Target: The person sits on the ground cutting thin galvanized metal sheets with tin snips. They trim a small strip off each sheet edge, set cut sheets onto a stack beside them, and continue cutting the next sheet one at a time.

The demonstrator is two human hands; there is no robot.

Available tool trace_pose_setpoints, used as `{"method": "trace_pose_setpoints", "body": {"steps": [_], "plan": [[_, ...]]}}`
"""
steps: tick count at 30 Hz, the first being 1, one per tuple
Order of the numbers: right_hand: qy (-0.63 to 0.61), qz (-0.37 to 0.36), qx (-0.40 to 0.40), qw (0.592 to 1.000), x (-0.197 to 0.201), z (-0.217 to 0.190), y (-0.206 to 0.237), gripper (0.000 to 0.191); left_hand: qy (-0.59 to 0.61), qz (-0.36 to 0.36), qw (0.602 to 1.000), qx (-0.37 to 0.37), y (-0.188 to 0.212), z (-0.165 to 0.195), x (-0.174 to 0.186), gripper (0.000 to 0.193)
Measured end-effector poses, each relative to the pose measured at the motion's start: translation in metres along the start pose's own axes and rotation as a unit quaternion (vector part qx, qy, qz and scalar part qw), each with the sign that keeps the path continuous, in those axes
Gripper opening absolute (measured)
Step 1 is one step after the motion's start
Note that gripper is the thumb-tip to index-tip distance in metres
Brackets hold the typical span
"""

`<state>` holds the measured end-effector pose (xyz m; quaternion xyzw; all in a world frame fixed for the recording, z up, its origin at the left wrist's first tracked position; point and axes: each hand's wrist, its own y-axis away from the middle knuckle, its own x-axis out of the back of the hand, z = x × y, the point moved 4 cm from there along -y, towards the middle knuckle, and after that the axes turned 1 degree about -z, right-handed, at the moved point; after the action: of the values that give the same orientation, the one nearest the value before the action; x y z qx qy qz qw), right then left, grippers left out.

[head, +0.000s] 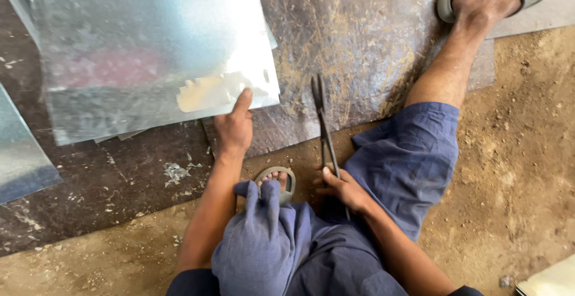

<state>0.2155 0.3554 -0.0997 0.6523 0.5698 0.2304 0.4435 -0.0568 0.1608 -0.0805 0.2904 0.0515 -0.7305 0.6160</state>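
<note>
On floor between your legs: left hand (235, 127) lies flat, fingers extended, pinning near edge of galvanised sheet (150, 50); right hand (344, 189) is closed round handles of tin snips (323, 125), blades shut, tips apart from sheet; keep sheet pinned, align blades w/ edge.

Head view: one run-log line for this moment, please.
left hand: on metal sheet edge | right hand: holding tin snips, blades shut | surface: scratched floor mat
</note>
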Motion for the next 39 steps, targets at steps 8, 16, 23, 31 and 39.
{"method": "trace_pose_setpoints", "body": {"steps": [8, 16, 23, 31, 39], "plan": [[0.440, -0.122, 0.069, 0.887, 0.033, -0.092, -0.014, 0.051, -0.047, 0.155, 0.986, 0.031, 0.018, 0.053, 0.108, 0.037], [0.632, -0.180, -0.055, 0.752, 0.028, -0.124, -0.059, 0.060, -0.155, 0.236, 0.956, 0.076, 0.032, 0.025, 0.149, 0.015], [0.675, -0.219, -0.108, 0.696, -0.029, -0.148, -0.100, 0.074, -0.149, 0.219, 0.962, 0.065, 0.029, 0.025, 0.160, 0.030], [0.541, -0.309, -0.143, 0.769, -0.039, -0.157, -0.117, 0.079, -0.136, 0.219, 0.963, 0.073, 0.028, 0.022, 0.165, 0.025], [0.678, -0.257, -0.074, 0.685, -0.037, -0.162, -0.124, 0.083, -0.167, 0.234, 0.953, 0.090, 0.029, 0.025, 0.162, 0.026]]}}
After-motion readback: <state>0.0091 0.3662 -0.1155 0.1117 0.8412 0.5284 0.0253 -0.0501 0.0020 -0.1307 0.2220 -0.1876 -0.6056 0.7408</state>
